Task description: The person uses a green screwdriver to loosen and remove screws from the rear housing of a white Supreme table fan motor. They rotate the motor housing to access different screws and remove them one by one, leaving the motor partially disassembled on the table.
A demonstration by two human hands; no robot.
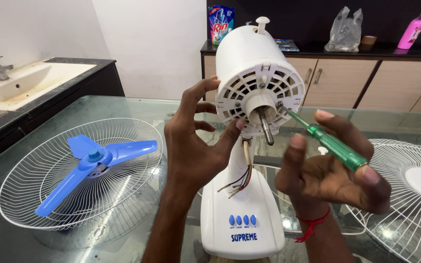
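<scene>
A white table fan body (242, 214) stands on the glass table, its motor housing (254, 63) facing me with a bare metal shaft (265, 127) sticking out. Loose coloured wires (239, 180) hang from the neck. My left hand (193, 141) steadies the housing's left side, thumb on the front rim. My right hand (332, 173) holds a green-handled screwdriver (334, 146), whose tip touches the housing's front face just right of the shaft.
A white wire fan guard (35, 195) lies at the left with the blue fan blade (96, 163) in it. A second wire guard (405, 195) lies at the right. A sink (20, 83) is at the far left, cabinets with a bag and bottles behind.
</scene>
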